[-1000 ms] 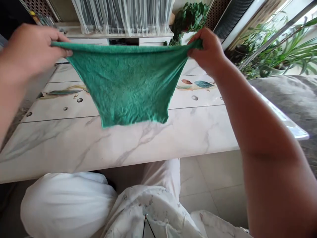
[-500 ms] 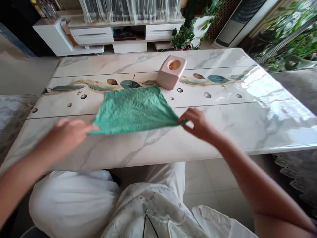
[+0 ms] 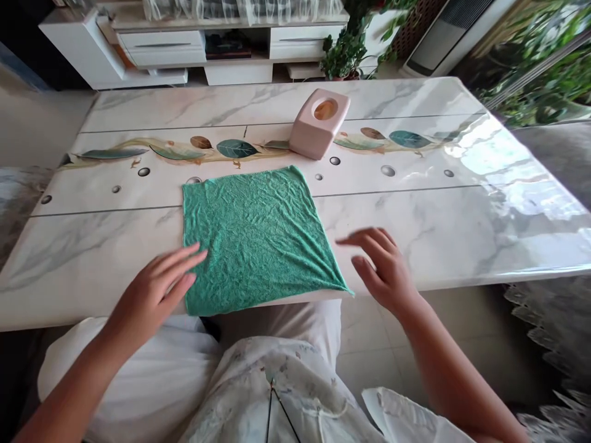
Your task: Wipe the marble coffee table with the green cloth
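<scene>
A green cloth [image 3: 253, 237] lies spread on the marble-patterned table [image 3: 429, 234], its near edge reaching the table's front edge. Wrinkles run across it, and its near right corner is pulled out to a point. My left hand [image 3: 154, 286] is open at the cloth's left side, fingertips over its edge; whether they touch it I cannot tell. To the right of the cloth, my right hand [image 3: 381, 264] hovers open, apart from it, with fingers slightly bent and nothing in them.
A pink tissue box [image 3: 314, 132] with a round opening stands behind the cloth. Past the table are a white cabinet [image 3: 161, 46] and a potted plant [image 3: 344, 58]. My legs [image 3: 138, 369] are below the table's front edge.
Both hands have let go of the cloth's near corners. The cloth has come down flat and nearer to me. My right hand has moved slightly right and closer.
</scene>
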Demonstrator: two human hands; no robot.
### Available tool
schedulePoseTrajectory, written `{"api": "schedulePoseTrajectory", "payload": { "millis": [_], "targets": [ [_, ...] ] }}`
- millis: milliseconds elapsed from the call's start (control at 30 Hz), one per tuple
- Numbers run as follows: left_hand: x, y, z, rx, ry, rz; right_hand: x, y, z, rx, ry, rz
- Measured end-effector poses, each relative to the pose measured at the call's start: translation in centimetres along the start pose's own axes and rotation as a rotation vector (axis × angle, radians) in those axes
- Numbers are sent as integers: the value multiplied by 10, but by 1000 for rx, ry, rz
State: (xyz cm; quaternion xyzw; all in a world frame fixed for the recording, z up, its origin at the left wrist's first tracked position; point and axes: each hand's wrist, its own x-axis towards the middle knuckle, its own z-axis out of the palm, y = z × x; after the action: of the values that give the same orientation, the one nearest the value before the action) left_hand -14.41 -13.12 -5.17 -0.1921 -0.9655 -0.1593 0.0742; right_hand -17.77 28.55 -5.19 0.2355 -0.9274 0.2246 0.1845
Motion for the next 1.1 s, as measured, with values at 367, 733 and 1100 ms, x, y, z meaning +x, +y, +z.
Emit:
{"api": "schedulePoseTrajectory", "payload": {
  "millis": [367, 733, 1100],
  "targets": [
    [159, 10, 91, 218, -85, -175, 142, -11, 151, -217, -349, 13],
    [192, -4, 83, 188, -97, -146, 169, -3, 148, -194, -370, 8],
    [212, -13, 79, 155, -90, -141, 192, 7, 154, -179, -364, 20]
  ]
}}
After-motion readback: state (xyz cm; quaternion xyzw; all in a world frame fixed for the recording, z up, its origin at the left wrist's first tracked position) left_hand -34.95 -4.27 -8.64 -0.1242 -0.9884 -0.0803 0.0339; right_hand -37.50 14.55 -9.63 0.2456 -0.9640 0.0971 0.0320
